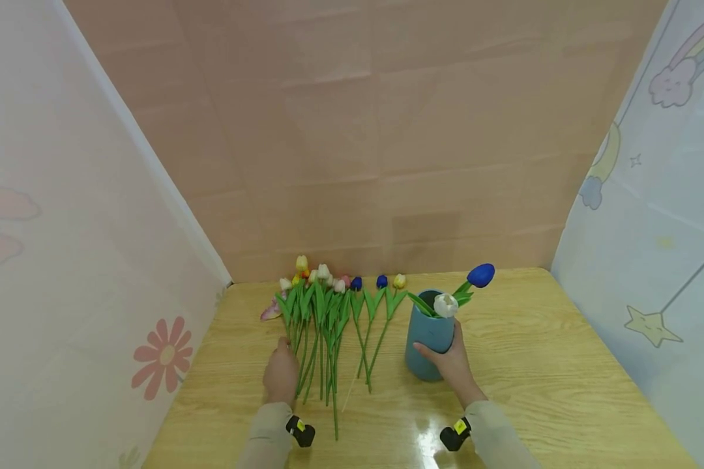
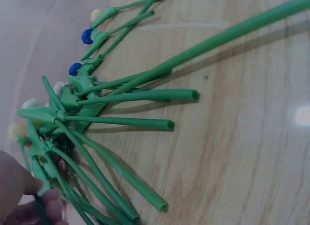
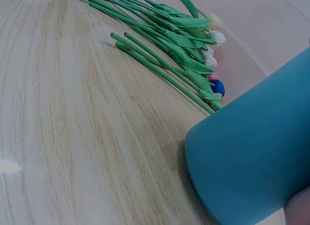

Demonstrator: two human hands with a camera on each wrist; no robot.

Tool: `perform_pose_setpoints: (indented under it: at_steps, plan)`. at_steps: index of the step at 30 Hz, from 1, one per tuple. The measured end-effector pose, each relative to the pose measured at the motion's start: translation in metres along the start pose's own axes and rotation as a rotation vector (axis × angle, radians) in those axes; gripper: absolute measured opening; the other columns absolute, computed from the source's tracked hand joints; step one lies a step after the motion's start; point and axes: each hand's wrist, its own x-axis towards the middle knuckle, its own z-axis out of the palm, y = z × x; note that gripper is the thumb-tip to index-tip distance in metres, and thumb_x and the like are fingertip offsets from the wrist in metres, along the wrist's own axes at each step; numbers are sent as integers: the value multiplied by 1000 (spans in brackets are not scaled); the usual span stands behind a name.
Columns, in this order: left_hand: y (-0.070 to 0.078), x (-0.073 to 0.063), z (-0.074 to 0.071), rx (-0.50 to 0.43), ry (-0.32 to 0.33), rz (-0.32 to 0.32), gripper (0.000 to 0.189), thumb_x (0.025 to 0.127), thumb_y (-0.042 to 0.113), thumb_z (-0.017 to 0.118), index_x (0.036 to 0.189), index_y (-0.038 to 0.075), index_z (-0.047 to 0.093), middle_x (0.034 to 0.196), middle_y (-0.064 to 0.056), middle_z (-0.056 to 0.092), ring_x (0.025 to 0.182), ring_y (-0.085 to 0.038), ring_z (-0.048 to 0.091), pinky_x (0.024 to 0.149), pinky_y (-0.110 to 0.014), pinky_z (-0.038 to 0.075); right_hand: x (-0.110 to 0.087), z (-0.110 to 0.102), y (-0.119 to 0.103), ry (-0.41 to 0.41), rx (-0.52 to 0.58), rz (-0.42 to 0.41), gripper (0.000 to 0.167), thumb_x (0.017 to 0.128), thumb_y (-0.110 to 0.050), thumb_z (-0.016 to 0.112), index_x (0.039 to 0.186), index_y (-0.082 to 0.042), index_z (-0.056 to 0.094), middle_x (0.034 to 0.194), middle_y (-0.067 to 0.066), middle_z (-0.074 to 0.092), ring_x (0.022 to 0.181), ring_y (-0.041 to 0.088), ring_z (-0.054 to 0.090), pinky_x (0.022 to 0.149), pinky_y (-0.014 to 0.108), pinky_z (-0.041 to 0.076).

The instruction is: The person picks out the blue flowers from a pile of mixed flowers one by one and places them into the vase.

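Note:
My right hand (image 1: 454,365) grips a blue vase (image 1: 425,352) from its right side, thumb across the front. A blue tulip (image 1: 481,275) and a white tulip (image 1: 446,305) lean out of its mouth. At the left, my left hand (image 1: 281,372) is at the edge of a spread of artificial tulips (image 1: 322,312) with green stems. In the left wrist view, the thumb and fingers (image 2: 19,179) pinch a green tulip stem (image 2: 42,209), partly cut off by the frame. The right wrist view shows the vase (image 3: 252,152) large, with only a sliver of hand.
Between pile and vase lie a blue tulip (image 1: 382,281) and a yellow tulip (image 1: 399,281), their stems crossing. A pinkish-purple flower (image 1: 271,309) is by the pile's left edge. The wooden table (image 1: 534,365) meets a brown back sheet (image 1: 375,163) and patterned side sheets.

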Motion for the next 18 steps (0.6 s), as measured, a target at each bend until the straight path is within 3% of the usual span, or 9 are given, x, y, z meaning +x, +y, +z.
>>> perform_pose_setpoints:
  at_steps: [3,7,13,18]
  plan:
    - [-3,-1,5,49,-40,-3,24,99,7,48,121,4,58,84,-18,66,52,-19,56,38,-33,39,6,0,11,3,-7,1,104,83,-24,78,155,-19,3,156,20,18,142,42,22,108,65,24]
    - [-3,-2,7,78,-45,8,24,97,5,50,119,3,58,91,-20,65,57,-23,59,39,-35,42,10,0,17,9,-10,-6,103,83,-25,78,155,-21,4,156,19,19,142,42,23,108,65,24]
    - [3,-3,4,77,-57,0,26,94,1,54,119,1,59,100,-23,63,78,-37,63,50,-47,50,2,1,4,6,14,-12,101,82,-23,78,154,-20,6,155,19,20,142,42,24,109,65,24]
    - [4,-2,4,79,-28,19,23,90,2,58,112,-2,61,97,-24,62,80,-39,63,55,-49,52,-8,3,-10,1,19,-21,100,83,-22,77,154,-17,6,154,20,20,141,43,23,109,65,23]
